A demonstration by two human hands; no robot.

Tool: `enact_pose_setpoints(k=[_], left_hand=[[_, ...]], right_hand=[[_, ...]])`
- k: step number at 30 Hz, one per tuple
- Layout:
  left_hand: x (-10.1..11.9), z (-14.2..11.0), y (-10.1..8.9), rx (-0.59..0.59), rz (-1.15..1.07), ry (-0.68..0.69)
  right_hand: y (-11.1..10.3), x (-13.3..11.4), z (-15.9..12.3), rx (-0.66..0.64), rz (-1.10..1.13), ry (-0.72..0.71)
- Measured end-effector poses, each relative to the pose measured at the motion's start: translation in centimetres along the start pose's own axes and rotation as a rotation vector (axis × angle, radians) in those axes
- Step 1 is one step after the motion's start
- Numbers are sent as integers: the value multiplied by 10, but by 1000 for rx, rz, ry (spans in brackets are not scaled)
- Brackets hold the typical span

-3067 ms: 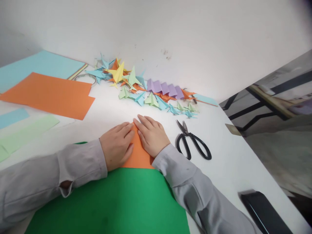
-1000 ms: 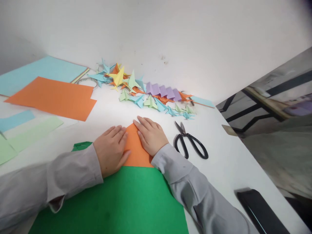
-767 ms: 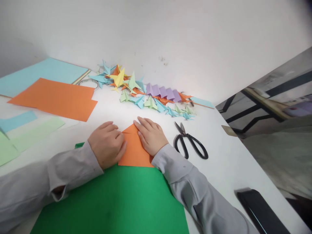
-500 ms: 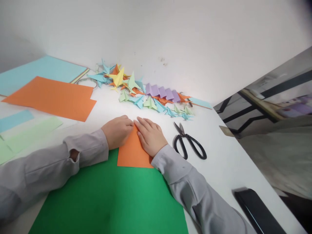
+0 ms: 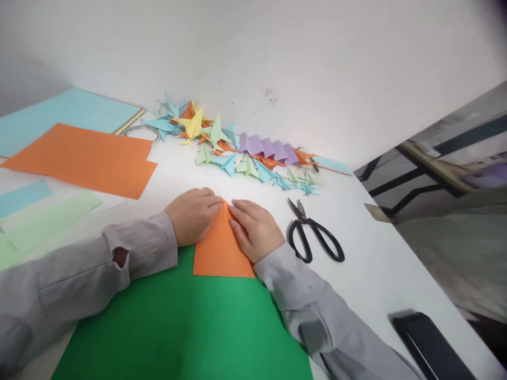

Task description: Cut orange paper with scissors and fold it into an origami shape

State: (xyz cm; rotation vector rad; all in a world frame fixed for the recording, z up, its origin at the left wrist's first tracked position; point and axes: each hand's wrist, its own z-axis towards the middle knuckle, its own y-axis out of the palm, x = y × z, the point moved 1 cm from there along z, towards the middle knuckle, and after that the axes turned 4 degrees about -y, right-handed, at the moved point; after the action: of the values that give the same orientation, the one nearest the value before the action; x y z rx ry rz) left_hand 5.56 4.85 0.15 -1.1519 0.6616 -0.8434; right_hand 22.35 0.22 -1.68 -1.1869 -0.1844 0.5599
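An orange sheet of paper (image 5: 224,253), its top corners folded to a narrowing point with a crease down the middle, lies on a green sheet (image 5: 182,322). At its upper left edge, my left hand (image 5: 194,215) has its fingers curled and closed on the paper; the fingertips are partly hidden. My right hand (image 5: 259,228) rests along the upper right edge, fingers stretched out over the paper, thumb lower down on it. Black-handled scissors (image 5: 315,232) lie with blades slightly apart, to the right of my right hand.
Folded paper stars and shapes (image 5: 194,124) line the wall, with a purple pleated strip (image 5: 269,149). Orange sheets (image 5: 91,155), a light blue sheet (image 5: 67,111), green strips (image 5: 55,224) and a tape roll (image 5: 140,132) lie left. A black case-like object (image 5: 430,343) lies near the right edge.
My right hand has slid a little right and down from the paper's tip, showing the tip and centre crease. My left hand stays at the left edge. The view has shifted slightly.
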Motion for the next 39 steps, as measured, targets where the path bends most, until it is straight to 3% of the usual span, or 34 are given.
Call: enact_pose_setpoints(k=[11, 39], left_hand=[[0, -1, 4, -25, 27, -5], [2, -2, 5, -29, 64, -2]], right_hand=[[-6, -5, -13, -106, -83, -57], [-6, -3, -12, -99, -115, -89]])
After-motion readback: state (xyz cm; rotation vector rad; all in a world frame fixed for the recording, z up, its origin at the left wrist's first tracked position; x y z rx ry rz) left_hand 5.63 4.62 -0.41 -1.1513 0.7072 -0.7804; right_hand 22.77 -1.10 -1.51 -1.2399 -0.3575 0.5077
